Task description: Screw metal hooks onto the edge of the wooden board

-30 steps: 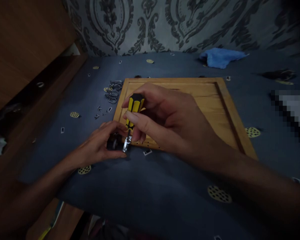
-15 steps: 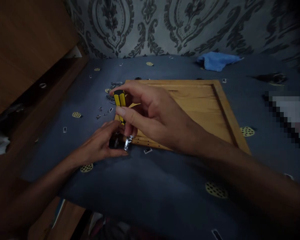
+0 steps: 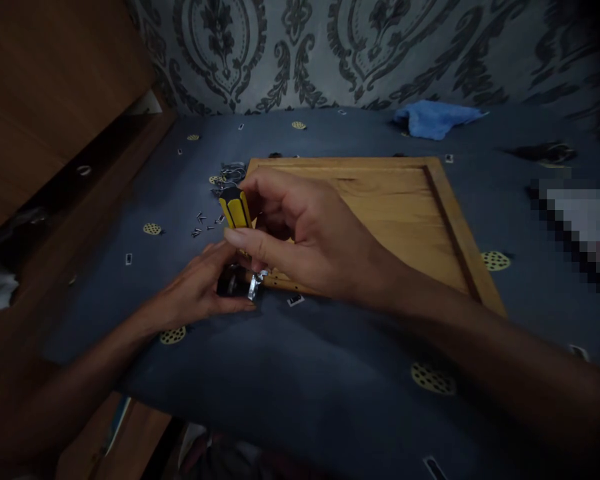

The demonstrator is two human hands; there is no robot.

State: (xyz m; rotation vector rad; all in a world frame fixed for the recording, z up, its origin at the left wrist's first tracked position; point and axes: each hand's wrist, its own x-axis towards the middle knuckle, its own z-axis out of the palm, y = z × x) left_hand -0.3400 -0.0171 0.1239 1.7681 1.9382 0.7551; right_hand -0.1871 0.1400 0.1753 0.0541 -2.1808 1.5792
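My right hand (image 3: 310, 233) is closed around the yellow and black handle of a screwdriver (image 3: 236, 210), which stands tilted with its top leaning left. The hand hides the screwdriver's lower end. Below it, my left hand (image 3: 200, 287) grips a shiny metal hinge (image 3: 254, 285) between thumb and fingers, at the near left corner of a framed wooden door panel (image 3: 385, 207). Small dark holes run along the panel's near edge. Part of the hinge is hidden by the left fingers.
Several loose screws (image 3: 199, 225) and a heap of metal fittings (image 3: 233, 172) lie left of the panel on the patterned blue cloth (image 3: 330, 373). A blue rag (image 3: 435, 120) sits at the back right. Wooden furniture (image 3: 55, 87) rises on the left.
The screwdriver handle has tipped slightly left, and my right thumb and fingers have shifted round it. My left hand and the hinge stay in place.
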